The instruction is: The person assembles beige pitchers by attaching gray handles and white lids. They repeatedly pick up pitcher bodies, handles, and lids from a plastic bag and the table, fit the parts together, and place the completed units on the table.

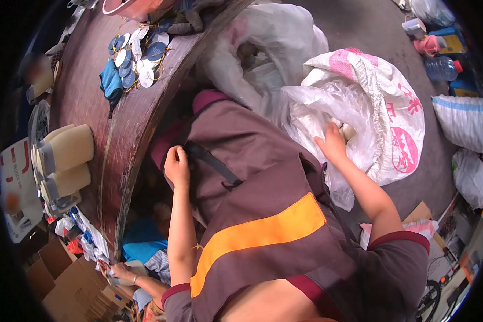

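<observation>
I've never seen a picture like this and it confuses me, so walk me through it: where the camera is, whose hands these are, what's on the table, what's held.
There is no machine here, just a person's two bare hands. The single picture looks down from a fisheye camera on their head, so straight edges bend. The left hand is beside the end of a black strap on brown clothing; I can't tell whether it grips it. The right hand reaches into a plastic-lined white sack; whether it holds anything is unclear. On the dark table lie blue and white discs with yellow strings. A second person's hand shows at lower left.
</observation>
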A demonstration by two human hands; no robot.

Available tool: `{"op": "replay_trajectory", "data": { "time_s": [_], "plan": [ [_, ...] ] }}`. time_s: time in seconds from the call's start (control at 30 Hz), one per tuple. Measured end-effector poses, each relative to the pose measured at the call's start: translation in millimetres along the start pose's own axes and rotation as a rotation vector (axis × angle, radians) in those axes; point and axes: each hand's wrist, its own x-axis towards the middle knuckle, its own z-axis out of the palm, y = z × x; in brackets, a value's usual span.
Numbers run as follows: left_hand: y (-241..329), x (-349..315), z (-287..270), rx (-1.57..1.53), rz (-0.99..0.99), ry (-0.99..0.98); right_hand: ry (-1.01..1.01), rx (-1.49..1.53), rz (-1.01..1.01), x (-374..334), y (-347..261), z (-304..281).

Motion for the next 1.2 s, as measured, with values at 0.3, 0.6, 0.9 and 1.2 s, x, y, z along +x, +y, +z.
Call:
{"op": "replay_trajectory", "data": {
  "time_s": [0.3, 0.6, 0.9, 1.2],
  "plan": [
    [113.3, -13.3, 22.6, -0.466, 0.150, -0.162, 0.005, 0.387, -0.370, 81.5, -186.6, 21.2],
    [155.2, 31.1, 50.0, -0.148, 0.030, -0.392, -0.185, 0.325, -0.571, 72.9, -254.6, 26.3],
    [140.8, 57.5, 75.3, -0.530, 0.004, -0.123, -0.440, 0.898, -0.428, 89.4, -179.7, -20.4],
    [100.8, 87.2, 47.6, -0.653, -0.072, 0.010, -0.578, -0.522, -0.131, 151.4, -39.9, -1.7]
  ]
}}
